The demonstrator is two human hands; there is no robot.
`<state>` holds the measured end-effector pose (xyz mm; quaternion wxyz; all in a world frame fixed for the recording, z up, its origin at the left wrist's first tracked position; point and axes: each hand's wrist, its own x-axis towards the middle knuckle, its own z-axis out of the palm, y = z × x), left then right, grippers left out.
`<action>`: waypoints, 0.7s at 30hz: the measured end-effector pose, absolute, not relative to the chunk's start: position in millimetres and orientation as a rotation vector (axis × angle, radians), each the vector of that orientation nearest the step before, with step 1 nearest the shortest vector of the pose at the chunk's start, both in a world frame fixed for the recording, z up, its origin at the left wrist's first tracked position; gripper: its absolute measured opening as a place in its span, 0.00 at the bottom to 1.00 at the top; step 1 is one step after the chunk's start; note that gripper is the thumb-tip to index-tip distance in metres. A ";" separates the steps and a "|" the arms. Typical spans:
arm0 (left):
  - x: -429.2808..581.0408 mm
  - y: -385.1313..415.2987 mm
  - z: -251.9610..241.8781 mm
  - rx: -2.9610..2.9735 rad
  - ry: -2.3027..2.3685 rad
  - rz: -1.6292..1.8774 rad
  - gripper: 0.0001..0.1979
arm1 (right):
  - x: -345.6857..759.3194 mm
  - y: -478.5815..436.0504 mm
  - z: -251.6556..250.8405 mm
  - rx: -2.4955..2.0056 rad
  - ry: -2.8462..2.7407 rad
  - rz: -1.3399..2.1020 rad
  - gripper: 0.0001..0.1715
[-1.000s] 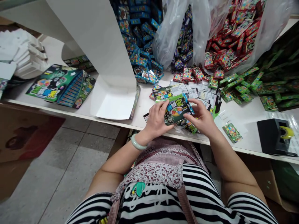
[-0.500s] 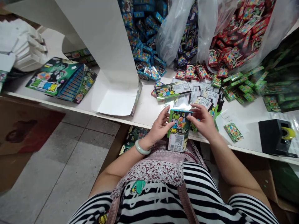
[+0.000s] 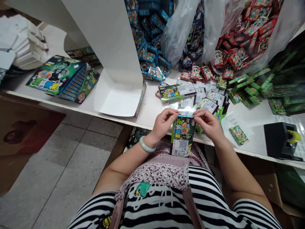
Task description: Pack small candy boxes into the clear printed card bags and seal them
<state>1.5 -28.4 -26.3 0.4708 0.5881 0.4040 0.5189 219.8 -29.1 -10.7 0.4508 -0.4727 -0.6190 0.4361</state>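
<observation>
A black and green candy packet [image 3: 183, 135] with a printed white label on its lower part hangs upright in front of my apron. My left hand [image 3: 164, 124], with a pale green bangle on its wrist, pinches the top left corner. The top right corner is between the thumb and fingers of my right hand [image 3: 209, 124]. A blue strip shows along the packet's top edge, with clear, shiny film above it. Just behind my hands, similar labelled packets [image 3: 177, 92] lie overlapping on the white table [image 3: 152, 105].
Blue candy boxes [image 3: 152, 57], purple ones [image 3: 194, 47] and red ones [image 3: 238, 58] are heaped at the back, some in plastic bags. Green boxes [image 3: 252, 92] lie at right, near a black tape dispenser [image 3: 276, 140]. An open white carton [image 3: 119, 95] and a display box [image 3: 54, 76] stand left.
Both hands have moved to the packet's top corners, and their fingers have closed from a looser hold on its sides into pinches. The packet stays in nearly the same place.
</observation>
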 end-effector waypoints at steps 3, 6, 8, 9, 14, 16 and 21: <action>4.0 -22.9 -18.2 1.423 0.985 1.287 0.11 | 220.0 -24.8 -3.4 -1.134 -1.473 1.159 0.16; 2.5 -21.3 -12.3 1.451 0.930 1.263 0.13 | 217.3 -25.2 2.8 -1.128 -1.599 1.118 0.13; 2.1 -20.7 -7.4 1.481 0.912 1.250 0.12 | 214.6 -24.8 7.1 -1.139 -1.644 1.082 0.14; 2.4 -20.1 -4.5 1.478 0.915 1.247 0.12 | 213.1 -23.5 9.4 -1.149 -1.634 1.088 0.15; 7.0 -14.0 11.6 1.355 1.010 1.184 0.10 | 206.1 -9.2 22.3 -1.187 -1.488 1.336 0.19; 7.3 -12.3 15.8 1.341 1.020 1.148 0.09 | 204.7 -4.4 26.1 -1.201 -1.453 1.435 0.20; -0.3 -12.5 17.5 1.422 0.937 1.082 0.10 | 207.4 -5.1 28.6 -1.200 -1.489 1.501 0.19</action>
